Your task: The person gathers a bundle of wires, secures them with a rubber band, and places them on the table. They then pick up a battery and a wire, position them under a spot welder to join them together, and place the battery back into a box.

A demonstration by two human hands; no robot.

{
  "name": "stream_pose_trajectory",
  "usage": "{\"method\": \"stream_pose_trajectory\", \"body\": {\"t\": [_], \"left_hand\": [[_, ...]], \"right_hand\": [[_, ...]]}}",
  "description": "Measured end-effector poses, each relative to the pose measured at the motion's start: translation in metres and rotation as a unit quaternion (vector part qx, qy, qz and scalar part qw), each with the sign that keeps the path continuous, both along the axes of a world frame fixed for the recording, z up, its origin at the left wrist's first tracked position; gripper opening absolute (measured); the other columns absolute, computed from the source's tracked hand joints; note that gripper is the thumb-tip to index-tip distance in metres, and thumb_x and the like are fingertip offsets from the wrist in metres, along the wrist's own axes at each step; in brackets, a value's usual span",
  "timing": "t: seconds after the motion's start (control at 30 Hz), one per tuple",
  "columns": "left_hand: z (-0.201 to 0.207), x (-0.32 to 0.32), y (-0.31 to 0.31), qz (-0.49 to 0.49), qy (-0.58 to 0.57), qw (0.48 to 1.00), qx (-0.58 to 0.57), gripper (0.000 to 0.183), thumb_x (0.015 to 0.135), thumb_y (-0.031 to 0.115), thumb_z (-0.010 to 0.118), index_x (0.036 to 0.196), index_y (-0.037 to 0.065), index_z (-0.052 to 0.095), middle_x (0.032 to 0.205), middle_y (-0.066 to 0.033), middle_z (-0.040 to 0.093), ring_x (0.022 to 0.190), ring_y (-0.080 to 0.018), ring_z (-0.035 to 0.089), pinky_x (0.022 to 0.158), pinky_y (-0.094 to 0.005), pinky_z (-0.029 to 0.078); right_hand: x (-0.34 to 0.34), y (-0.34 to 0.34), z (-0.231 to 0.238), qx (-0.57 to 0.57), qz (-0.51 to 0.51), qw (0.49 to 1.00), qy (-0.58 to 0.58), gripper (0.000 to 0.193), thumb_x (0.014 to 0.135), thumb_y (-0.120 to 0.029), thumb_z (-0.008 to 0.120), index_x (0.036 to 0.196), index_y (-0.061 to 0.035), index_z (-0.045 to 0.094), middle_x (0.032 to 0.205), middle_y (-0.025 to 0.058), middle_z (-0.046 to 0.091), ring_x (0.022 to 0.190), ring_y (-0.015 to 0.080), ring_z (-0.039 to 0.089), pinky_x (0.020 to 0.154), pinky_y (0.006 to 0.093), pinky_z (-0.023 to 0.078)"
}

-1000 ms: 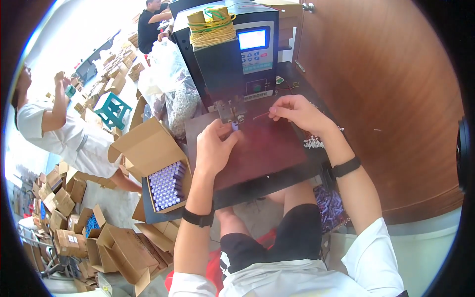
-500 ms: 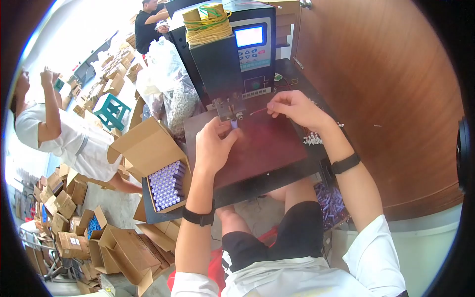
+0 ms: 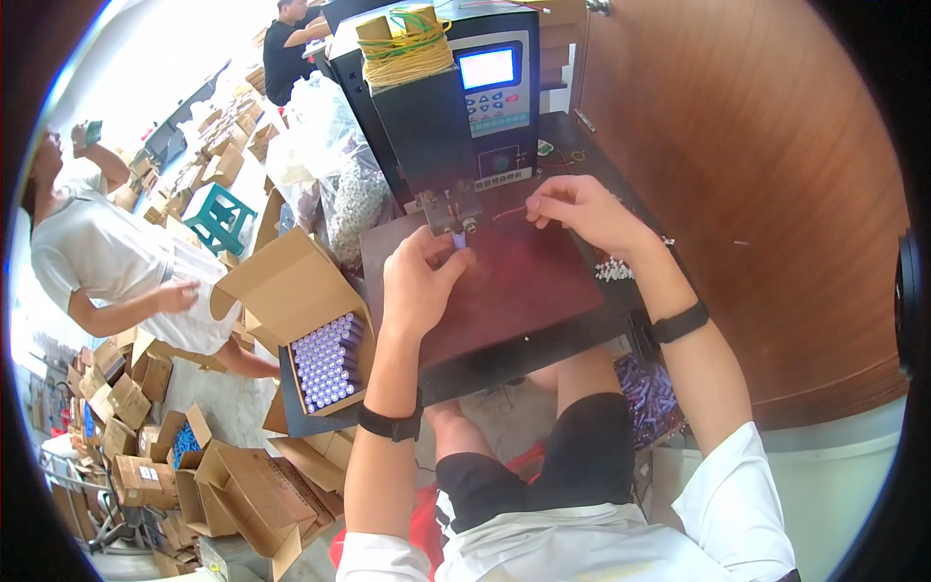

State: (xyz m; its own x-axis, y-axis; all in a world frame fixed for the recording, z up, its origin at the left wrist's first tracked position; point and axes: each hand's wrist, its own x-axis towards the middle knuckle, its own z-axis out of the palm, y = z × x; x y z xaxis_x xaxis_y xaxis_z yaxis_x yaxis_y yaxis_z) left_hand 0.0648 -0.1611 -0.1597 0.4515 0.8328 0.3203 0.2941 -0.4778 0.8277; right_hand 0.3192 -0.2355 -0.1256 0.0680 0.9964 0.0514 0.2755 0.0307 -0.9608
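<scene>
My left hand (image 3: 419, 279) pinches a purple cylindrical battery cell (image 3: 460, 241) between thumb and fingers. The cell stands right under the electrode tips (image 3: 454, 219) of a black spot welder (image 3: 417, 126); whether they touch I cannot tell. To the right, my right hand (image 3: 574, 211) holds a thin red wire (image 3: 510, 212) between thumb and forefinger. Its free end points left toward the electrodes, apart from the cell. Both hands hover over a dark red work mat (image 3: 514, 301).
An open cardboard box (image 3: 361, 393) of purple cells stands at the left. White connectors (image 3: 613, 270) lie right of the mat; more cells (image 3: 648, 403) are below the table's right side. A wooden door (image 3: 766, 213) borders the right. Two people (image 3: 126, 252) (image 3: 286, 53) are at the left and back.
My hands stay almost in place, with the right one and its wire shifted very slightly. The person in white at the left has lowered one arm and raises a small green object.
</scene>
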Motion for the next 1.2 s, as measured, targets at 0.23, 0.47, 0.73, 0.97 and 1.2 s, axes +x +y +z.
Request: {"method": "stream_pose_trajectory", "body": {"t": [0.23,0.47,0.73,0.97,1.2], "left_hand": [[-0.002,0.0,-0.002,0.016,0.024,0.999,0.017,0.03,0.078,0.02,0.078,0.097,-0.002,0.071,0.083,-0.0166,0.073,0.071,-0.023,0.069,0.07,-0.0345,0.053],[-0.007,0.002,0.002,0.083,-0.087,0.993,0.007,0.014,0.082,0.009,0.07,0.087,-0.004,0.068,0.07,-0.0005,0.061,0.066,-0.0041,0.054,0.06,-0.0238,0.044],[-0.007,0.008,0.002,0.026,0.054,0.986,0.158,0.025,0.08,0.021,0.076,0.082,-0.003,0.069,0.07,-0.0134,0.06,0.062,-0.023,0.056,0.061,-0.0356,0.045],[-0.006,0.007,0.002,0.011,0.057,0.99,0.13,0.028,0.082,0.024,0.076,0.079,-0.002,0.068,0.068,-0.0135,0.058,0.063,-0.0268,0.056,0.061,-0.0386,0.043],[-0.006,0.008,0.002,0.003,0.055,0.99,0.13,0.027,0.083,0.024,0.076,0.081,-0.002,0.069,0.068,-0.0139,0.058,0.062,-0.027,0.056,0.06,-0.0387,0.043]], "right_hand": [[-0.012,-0.02,-0.012,0.025,-0.019,0.999,0.032,0.026,0.098,-0.025,0.067,0.099,0.0009,0.068,0.092,0.0036,0.068,0.089,0.0113,0.06,0.085,0.0275,0.047],[-0.048,-0.014,-0.018,0.057,-0.04,0.998,0.01,0.023,0.097,-0.022,0.068,0.096,0.0002,0.069,0.086,0.0008,0.067,0.083,0.0081,0.059,0.077,0.0252,0.047],[-0.053,-0.005,-0.031,0.086,-0.093,0.992,0.013,0.017,0.093,-0.015,0.067,0.087,0.0006,0.069,0.078,0.0002,0.064,0.075,0.0078,0.055,0.07,0.0254,0.045],[-0.05,0.003,-0.026,0.087,-0.07,0.992,0.059,0.02,0.092,-0.017,0.067,0.086,0.0022,0.069,0.078,0.0025,0.066,0.074,0.0085,0.057,0.068,0.0261,0.046],[-0.053,-0.005,-0.022,0.092,-0.072,0.991,0.065,0.021,0.094,-0.018,0.069,0.089,0.0026,0.07,0.079,0.0021,0.066,0.075,0.0079,0.057,0.069,0.0255,0.046]]}}
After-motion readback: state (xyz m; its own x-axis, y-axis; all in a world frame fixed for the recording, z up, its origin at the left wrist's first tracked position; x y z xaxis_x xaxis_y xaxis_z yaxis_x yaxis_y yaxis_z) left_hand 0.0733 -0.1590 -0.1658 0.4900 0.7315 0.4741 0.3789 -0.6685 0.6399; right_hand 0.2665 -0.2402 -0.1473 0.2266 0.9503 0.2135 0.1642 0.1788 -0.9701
